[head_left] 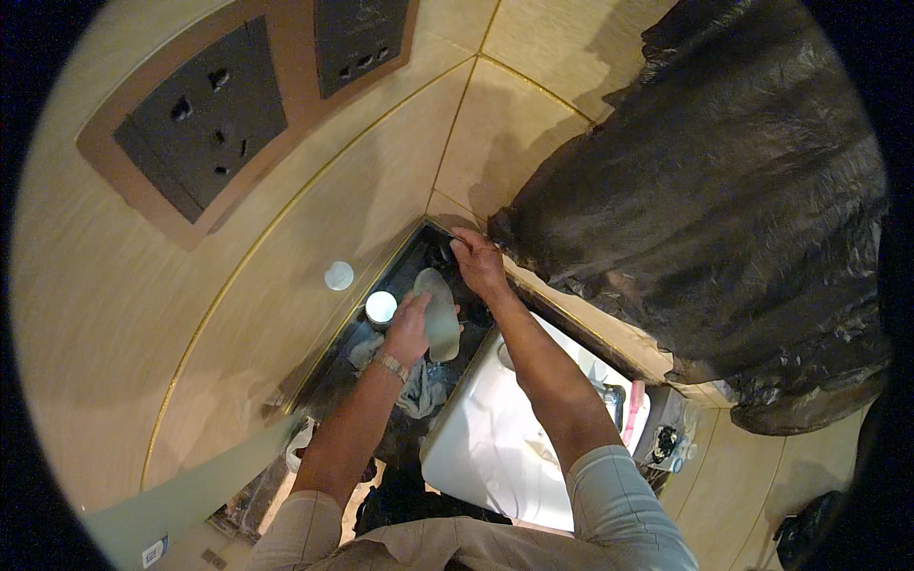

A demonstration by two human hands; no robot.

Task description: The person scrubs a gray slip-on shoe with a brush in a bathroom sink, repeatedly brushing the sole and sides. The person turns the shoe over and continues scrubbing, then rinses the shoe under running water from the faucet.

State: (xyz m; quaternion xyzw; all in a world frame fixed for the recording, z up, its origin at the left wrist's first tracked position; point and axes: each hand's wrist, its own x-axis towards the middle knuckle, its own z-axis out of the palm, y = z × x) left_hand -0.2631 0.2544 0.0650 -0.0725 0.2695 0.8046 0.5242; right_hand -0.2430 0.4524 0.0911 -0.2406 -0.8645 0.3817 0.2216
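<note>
In my left hand (410, 328), which has a metal-banded watch on its wrist, is a pale grey-green oblong object (440, 314), held along its side. What the object is cannot be told. My right hand (477, 263) reaches to the back corner of the dark countertop; its fingers are bent near the gold-trimmed edge, and whether they grip anything is unclear. A white round container (381, 307) stands on the counter beside my left hand. Below that hand lies a crumpled grey cloth (421, 391).
A white basin (478, 435) lies under my right forearm, with a faucet (613, 401) and a pink item (633, 414) at its far side. Black plastic sheeting (700, 214) hangs at the right. Beige tiled walls meet behind the counter; a white disc (338, 275) shows on the left wall.
</note>
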